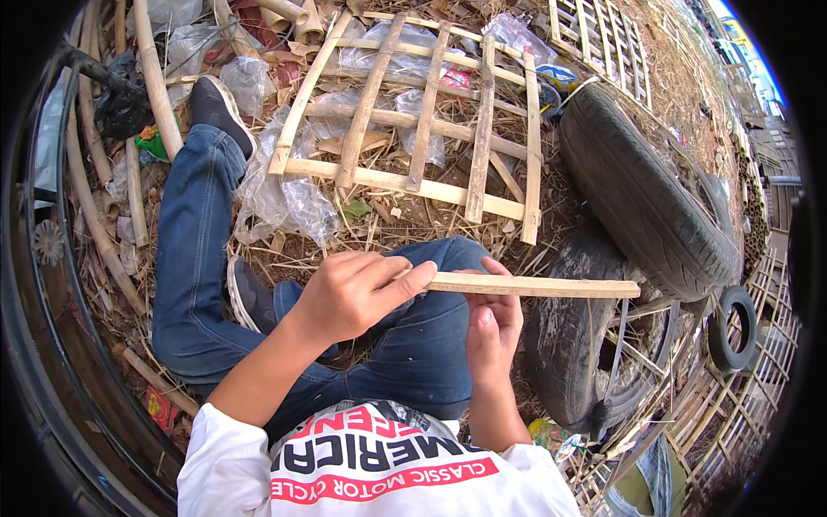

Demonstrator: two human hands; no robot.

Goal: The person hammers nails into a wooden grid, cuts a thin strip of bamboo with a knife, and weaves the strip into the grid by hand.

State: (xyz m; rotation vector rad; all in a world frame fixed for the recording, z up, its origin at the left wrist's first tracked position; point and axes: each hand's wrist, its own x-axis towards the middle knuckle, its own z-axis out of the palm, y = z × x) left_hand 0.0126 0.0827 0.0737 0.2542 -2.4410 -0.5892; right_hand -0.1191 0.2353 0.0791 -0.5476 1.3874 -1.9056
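We watched the left hand (340, 295) pinch one end of a bamboo strip (551, 286), a slatted lattice (426, 125) lying beyond; the right hand (494, 323) curled behind, seemingly for support, its hold unclear to us; rightward lay a tyre (646, 189).

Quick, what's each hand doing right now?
Left hand: closed, holding one end of a bamboo strip.
Right hand: loosely curled at the strip; whether it grips cannot be told.

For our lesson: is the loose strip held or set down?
Held: the left hand grips one end of the strip; the other juts past the right hand.
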